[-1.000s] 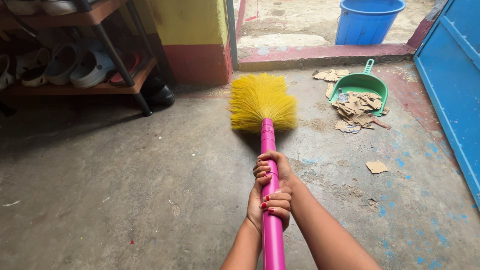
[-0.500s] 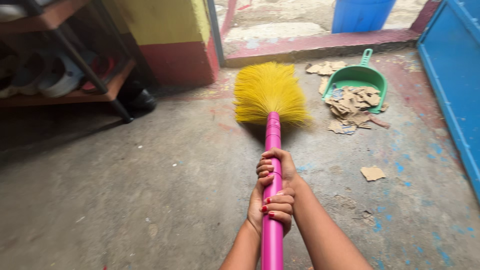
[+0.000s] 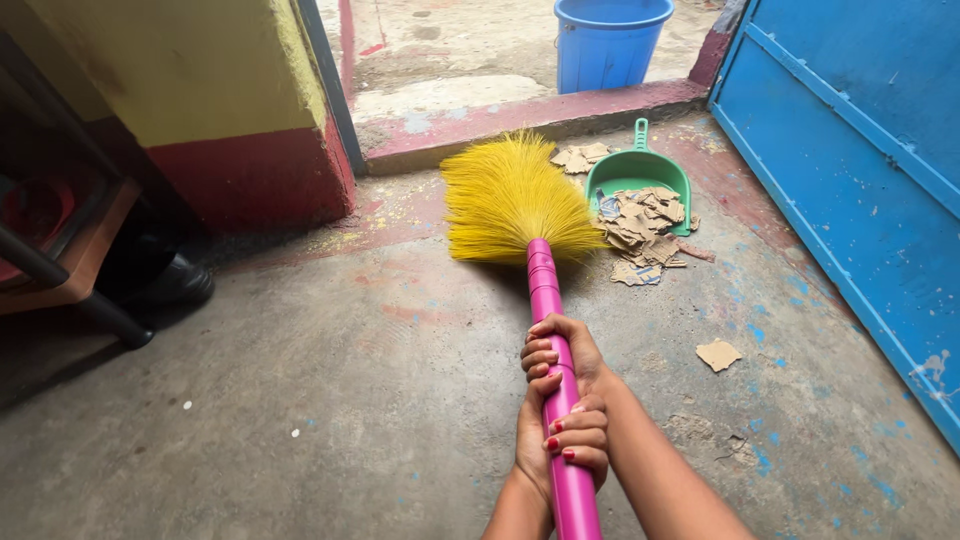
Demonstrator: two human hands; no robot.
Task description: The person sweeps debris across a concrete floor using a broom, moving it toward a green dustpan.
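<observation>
floor left open – dustpan [image 3: 640, 172], door [image 3: 850, 130] rt

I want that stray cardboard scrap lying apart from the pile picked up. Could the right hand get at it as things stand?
Probably not as is: the right hand is wrapped round the pink broom handle, so is the left hand. The cardboard scrap lies apart on bare floor to its right, nothing covering it.

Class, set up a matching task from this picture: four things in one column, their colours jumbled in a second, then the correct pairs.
Things:
1. broom handle
2. broom bristles
3. dustpan
4. bucket

Colours:
A. green
B. blue
C. pink
D. yellow

Pairs: 1-C, 2-D, 3-A, 4-B
</observation>
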